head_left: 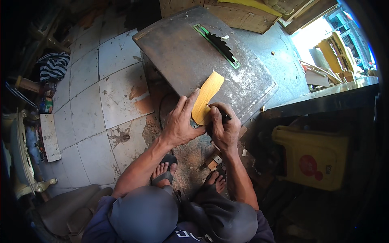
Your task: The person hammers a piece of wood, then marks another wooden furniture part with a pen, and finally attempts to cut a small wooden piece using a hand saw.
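A flat, slightly curved piece of yellowish wood [209, 92] lies over the near edge of a dark saw table [174, 44]. My left hand [180, 123] grips its left side and lower end, fingers along the edge and thumb beneath. In my right hand [225, 127] is a dark pencil or pen [227, 117], its tip touching the wood's right half. The exact kind of this writing tool is hard to make out. Farther back, a toothed circular saw blade [221, 45] rises through a green-edged slot in the table, apart from both hands.
Pale sawdust [243, 83] is scattered across the table's right part. A yellow plastic container [312, 156] stands at the right under a dark bench [324, 95]. Wood offcuts [214, 161] lie on the floor near my sandalled feet. Worn tiles [121, 93] cover the left floor.
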`<state>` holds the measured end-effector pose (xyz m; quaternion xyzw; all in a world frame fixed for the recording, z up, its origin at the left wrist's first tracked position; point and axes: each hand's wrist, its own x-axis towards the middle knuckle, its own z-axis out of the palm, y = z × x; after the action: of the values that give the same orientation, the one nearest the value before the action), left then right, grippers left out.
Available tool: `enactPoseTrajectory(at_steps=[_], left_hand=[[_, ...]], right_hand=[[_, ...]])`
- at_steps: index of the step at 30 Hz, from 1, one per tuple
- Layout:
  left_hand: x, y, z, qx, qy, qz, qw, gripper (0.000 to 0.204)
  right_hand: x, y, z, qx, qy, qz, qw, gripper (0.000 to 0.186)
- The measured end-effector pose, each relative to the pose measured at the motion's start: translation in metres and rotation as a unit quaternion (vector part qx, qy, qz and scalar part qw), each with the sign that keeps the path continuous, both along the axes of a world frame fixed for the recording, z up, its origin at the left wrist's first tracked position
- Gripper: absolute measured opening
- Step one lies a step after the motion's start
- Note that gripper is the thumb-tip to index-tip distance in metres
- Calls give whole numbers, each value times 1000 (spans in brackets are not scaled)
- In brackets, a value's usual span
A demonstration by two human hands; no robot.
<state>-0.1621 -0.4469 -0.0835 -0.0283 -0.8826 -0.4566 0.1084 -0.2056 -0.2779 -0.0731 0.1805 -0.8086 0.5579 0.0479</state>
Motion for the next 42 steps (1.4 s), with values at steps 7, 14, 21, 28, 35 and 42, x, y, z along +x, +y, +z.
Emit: enactPoseTrajectory(at_steps=[7,14,21,28,35,42], left_hand=[[-2,-1,-3,-28,31,-3,999,109],[-1,-1,-8,-18,24,-7,1000,112],[-1,-2,-6,-9,17,-3,1000,111],[1,-1,1,10,-27,-4,1000,106],[0,-2,2,4,-21,1,1000,106],[-2,0,-2,10,2,-2,1000,107]], right_hand=[[-2,0,0,7,2,-5,1000,12],[-2,0,-1,-2,-14,-18,1000,12],[1,-1,4,-2,-50,-5,999,12],[1,-1,6,-6,-46,-14,999,12],[0,0,4,5,-20,-12,1000,12],[1,1,0,8,15,-11,1000,11]])
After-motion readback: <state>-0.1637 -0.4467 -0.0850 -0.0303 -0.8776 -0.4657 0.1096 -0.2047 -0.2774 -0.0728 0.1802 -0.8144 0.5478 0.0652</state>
